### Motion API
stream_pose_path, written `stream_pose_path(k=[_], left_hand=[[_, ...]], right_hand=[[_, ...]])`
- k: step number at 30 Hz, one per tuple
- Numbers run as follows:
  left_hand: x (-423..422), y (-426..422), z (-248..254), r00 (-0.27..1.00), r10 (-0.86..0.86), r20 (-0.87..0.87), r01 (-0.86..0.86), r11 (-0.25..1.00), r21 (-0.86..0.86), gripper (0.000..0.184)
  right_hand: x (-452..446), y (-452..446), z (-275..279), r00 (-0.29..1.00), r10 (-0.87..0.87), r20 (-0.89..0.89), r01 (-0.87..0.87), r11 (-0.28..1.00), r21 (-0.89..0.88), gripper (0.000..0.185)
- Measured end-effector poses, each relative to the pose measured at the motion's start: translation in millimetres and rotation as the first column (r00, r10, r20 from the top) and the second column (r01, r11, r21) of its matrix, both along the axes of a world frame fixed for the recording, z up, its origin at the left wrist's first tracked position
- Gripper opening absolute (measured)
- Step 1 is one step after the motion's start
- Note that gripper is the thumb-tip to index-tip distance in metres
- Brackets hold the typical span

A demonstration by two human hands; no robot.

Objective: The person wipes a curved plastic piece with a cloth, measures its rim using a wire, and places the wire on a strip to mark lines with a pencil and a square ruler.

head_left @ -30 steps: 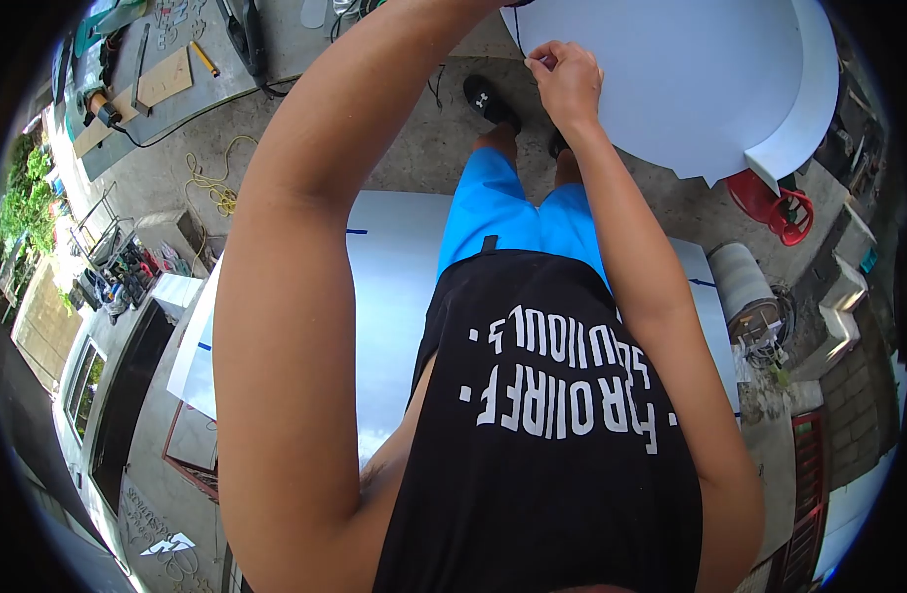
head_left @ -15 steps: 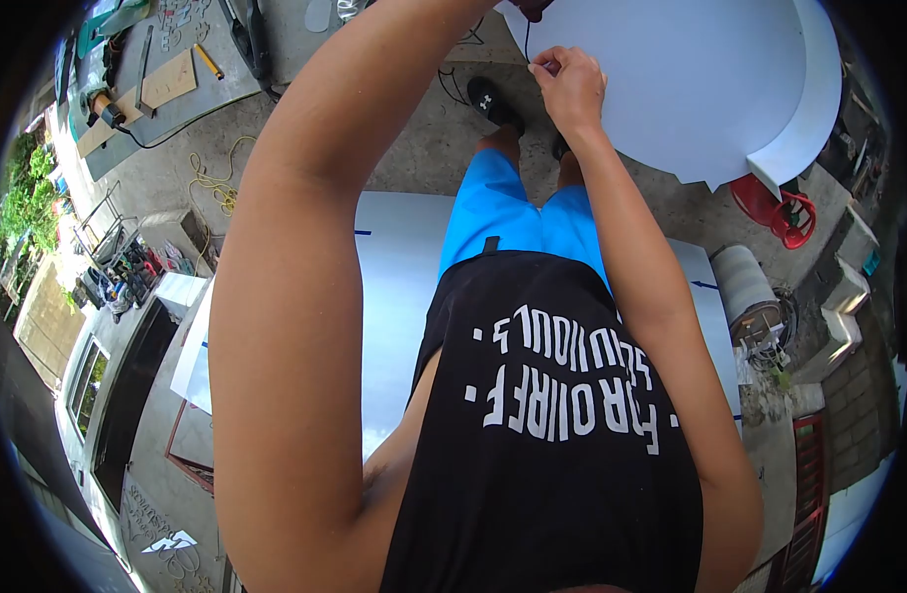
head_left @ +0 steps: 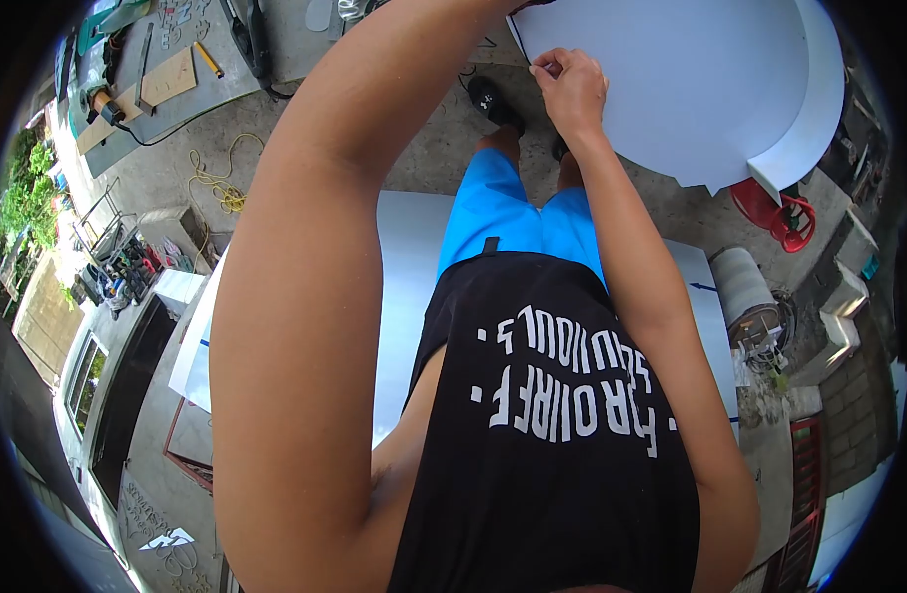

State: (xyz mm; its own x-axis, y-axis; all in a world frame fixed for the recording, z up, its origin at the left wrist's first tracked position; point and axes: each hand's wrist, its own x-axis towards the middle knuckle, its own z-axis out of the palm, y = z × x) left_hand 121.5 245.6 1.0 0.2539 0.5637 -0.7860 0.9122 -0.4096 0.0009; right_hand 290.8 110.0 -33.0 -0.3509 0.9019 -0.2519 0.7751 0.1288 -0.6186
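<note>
My right hand is closed in a pinch at the near left edge of a large white sheet with a rounded outline. A thin black cord runs up from its fingertips along that edge. My left arm reaches far forward. Only a sliver of my left hand shows at the top border, near the upper end of the cord; its fingers are cut off by the frame. A raised white strip curves along the sheet's right side.
A work table at upper left bears a pencil, a wooden board and a power tool. Yellow rope lies on the floor. A red chair stands under the sheet. Behind me is another white panel.
My left arm has shifted right and forward, carrying its hand almost out of view. The black cord now lies nearer the sheet's edge. My right hand stays in place.
</note>
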Motion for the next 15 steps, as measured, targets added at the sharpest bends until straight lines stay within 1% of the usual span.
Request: stream_pose_path(k=[1, 2, 3, 4, 6, 10, 12, 13, 15], left_hand=[[-0.7, 5.3, -16.9, 1.000, -0.003, 0.000, 0.003, 1.000, 0.000, 0.034], [-1.3, 13.3, -46.9, 1.000, -0.008, -0.026, 0.005, 0.993, -0.118, 0.036], [-1.2, 17.0, -63.8, 0.999, -0.016, -0.051, 0.003, 0.972, -0.235, 0.038], [-0.2, 15.1, -53.6, 0.999, -0.017, -0.051, 0.004, 0.972, -0.236, 0.038], [1.7, 8.9, -19.5, 0.991, -0.135, 0.019, 0.136, 0.988, -0.074, 0.037], [4.7, 11.9, -21.9, 0.993, -0.120, 0.001, 0.119, 0.985, -0.128, 0.038], [6.7, 13.2, -17.7, 0.996, -0.079, -0.050, 0.069, 0.981, -0.184, 0.038], [6.9, 12.3, -14.9, 0.996, -0.080, -0.050, 0.069, 0.981, -0.184, 0.038], [5.8, 9.4, -8.8, 0.996, -0.087, -0.025, 0.083, 0.989, -0.124, 0.039]], right_hand=[[-0.6, -0.1, 0.9, 1.000, -0.003, 0.000, 0.003, 1.000, 0.000, 0.010], [-1.6, -0.9, 2.9, 1.000, -0.001, -0.004, 0.001, 1.000, -0.014, 0.012], [-1.8, -2.0, 4.3, 1.000, 0.002, -0.009, -0.003, 1.000, -0.028, 0.015], [-1.7, -3.0, 4.3, 1.000, 0.001, -0.009, -0.001, 1.000, -0.029, 0.015], [-2.4, -4.2, 3.9, 0.999, 0.020, -0.026, -0.020, 1.000, 0.009, 0.027], [-2.3, -4.0, 4.5, 0.999, 0.049, -0.003, -0.049, 0.999, 0.013, 0.034], [-3.2, -4.7, 3.9, 0.996, 0.081, 0.033, -0.083, 0.996, 0.042, 0.036], [-3.3, -4.6, 4.5, 0.996, 0.081, 0.034, -0.083, 0.996, 0.042, 0.036], [-3.7, -4.8, 5.9, 0.994, 0.089, 0.062, -0.091, 0.995, 0.037, 0.036]])
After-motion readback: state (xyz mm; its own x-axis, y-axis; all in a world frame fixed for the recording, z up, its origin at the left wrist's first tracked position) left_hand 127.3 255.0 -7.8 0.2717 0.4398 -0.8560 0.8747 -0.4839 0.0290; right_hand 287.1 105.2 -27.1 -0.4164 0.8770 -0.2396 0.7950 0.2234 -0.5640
